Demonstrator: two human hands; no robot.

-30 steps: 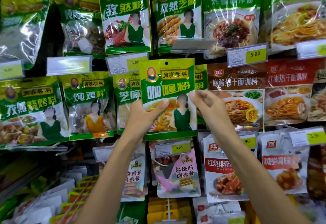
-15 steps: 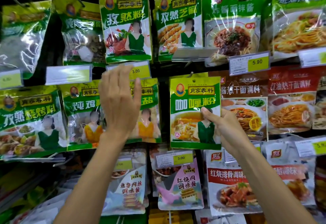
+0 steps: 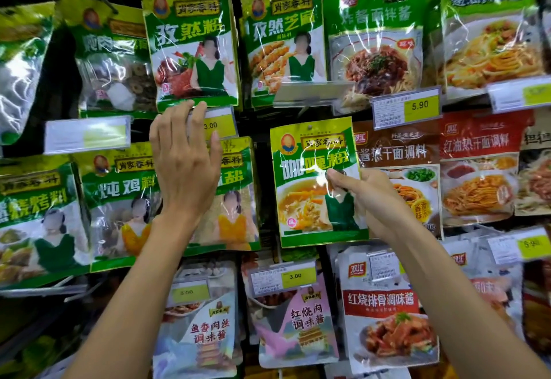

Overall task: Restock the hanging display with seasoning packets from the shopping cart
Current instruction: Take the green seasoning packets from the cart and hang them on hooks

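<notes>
seasoning packet (image 3: 307, 199) is up in the hanging display (image 3: 264, 169) middle row, right grip (image 3: 365, 196) pinching its edge, left grip (image 3: 185, 164) spread flat over the 3.00 price tag (image 3: 219, 124), so i'd guess next is lining its hole onto the hook.

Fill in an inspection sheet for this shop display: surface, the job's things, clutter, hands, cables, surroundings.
Surface: hanging display, rows of packets on pegs.
Job's things: curry powder packet, held in front of the middle row; whether it sits on a peg cannot be told.
Clutter: nothing seen.
Hands: right hand pinches the packet's right side; left hand has straight fingers, with the fingertips at the 3.00 price tag.
Cables: nothing seen.
Surroundings: cumin powder packet above left, rib sauce packet below, 5.90 price tag upper right.
</notes>
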